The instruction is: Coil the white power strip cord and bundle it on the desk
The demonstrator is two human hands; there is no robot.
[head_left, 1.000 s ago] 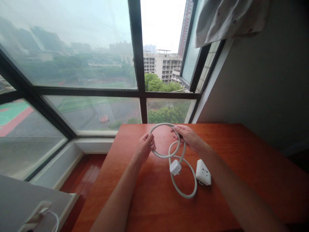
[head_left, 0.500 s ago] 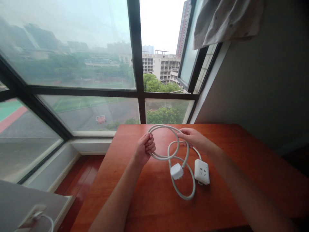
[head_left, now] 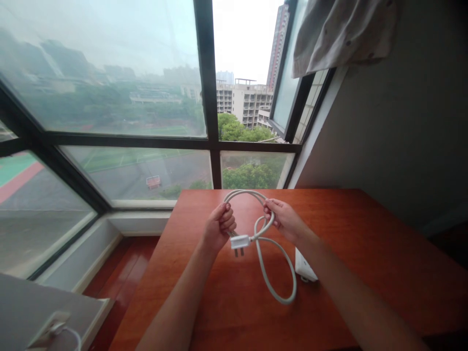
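While both hands were on the white cable (head_left: 287, 302), I found it partly coiled above the wooden table (head_left: 226, 307). My left hand (head_left: 220, 226) was clenched around the left side of the raised coil, the fingers folded well over the strands. My right hand (head_left: 285, 219) grasped the right side of the same coil, thumb against fingers, near the point where the cable turned down. Neither hand was free.

The plug (head_left: 240, 242) hung at the lower edge of the coil, just beside the left fist, pins pointing downward; its cord curved up toward the right hand. A second, slack loop lay below and to the right, apparently resting on the tabletop. Near it sat the white socket block (head_left: 304, 268), partly hidden by my right forearm; its face and the cable's entry into it could not be inspected.

I judged the step in hand to be gathering the cable into even turns, with the slack loop not yet taken up. In my assessment, the next move called for a firm left grip, the right hand feeding slack in evenly, and care that the dangling plug did not snag in the turns.
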